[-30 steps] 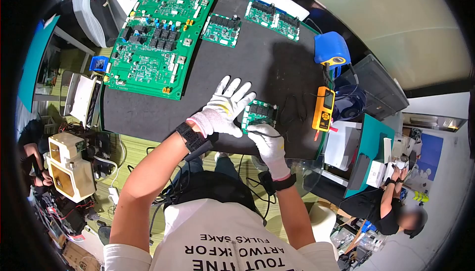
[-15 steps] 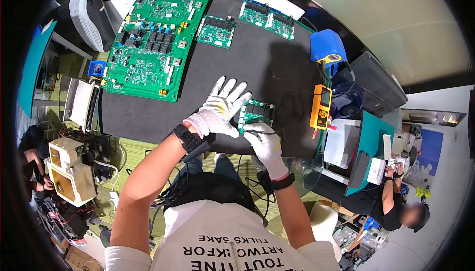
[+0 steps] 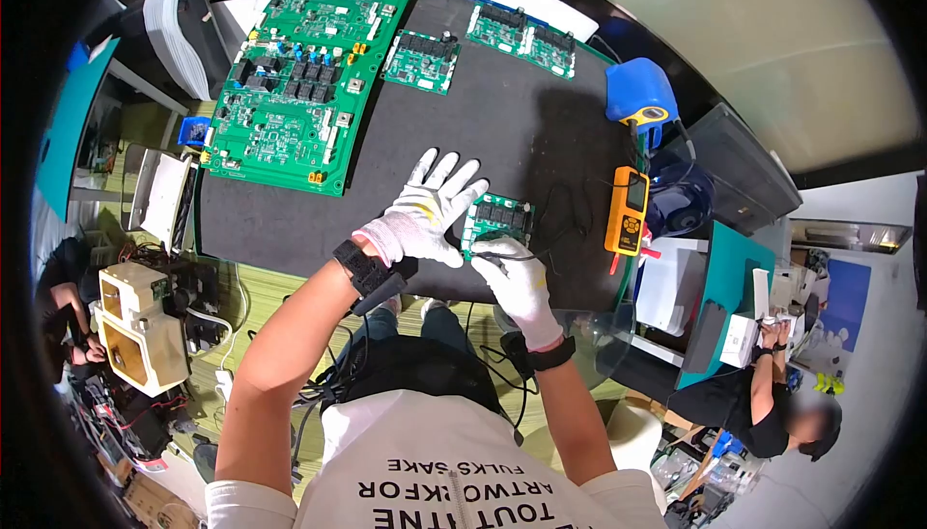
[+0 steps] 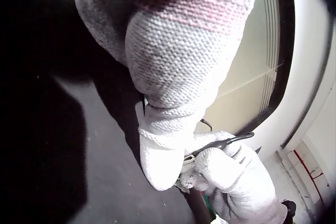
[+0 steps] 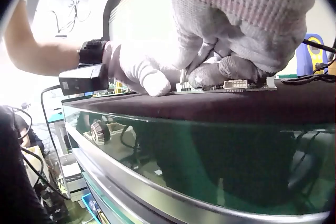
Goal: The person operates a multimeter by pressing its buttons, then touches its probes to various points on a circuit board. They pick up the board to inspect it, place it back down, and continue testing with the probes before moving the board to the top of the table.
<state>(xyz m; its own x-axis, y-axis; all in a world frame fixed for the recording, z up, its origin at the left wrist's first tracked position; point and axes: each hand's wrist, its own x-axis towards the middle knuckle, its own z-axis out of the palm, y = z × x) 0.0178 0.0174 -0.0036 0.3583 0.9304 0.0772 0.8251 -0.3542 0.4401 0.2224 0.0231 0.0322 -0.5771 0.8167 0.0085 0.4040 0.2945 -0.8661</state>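
Note:
A small green circuit board (image 3: 504, 212) with black relays lies near the mat's front edge. My gloved right hand (image 3: 515, 283) rests over its near side and pinches a thin black probe (image 4: 231, 141) with a cable on its back end. In the right wrist view the fingers are bent low over the board's white connector (image 5: 236, 84); the probe tip is hidden among them. The gloved left hand (image 3: 432, 208) lies beside the board with fingers straight and spread, its thumb near the board's near-left corner.
A large green board panel (image 3: 290, 95) covers the mat's left side. Smaller boards (image 3: 421, 61) lie toward the back. On the right are a yellow handheld meter (image 3: 628, 210) with a dark cable and a blue device (image 3: 641, 91). Another person (image 3: 772, 403) is at the far right.
The head view has shifted slightly. Both hands keep nearly the same place, and the board stays under the right hand, which still holds the probe.

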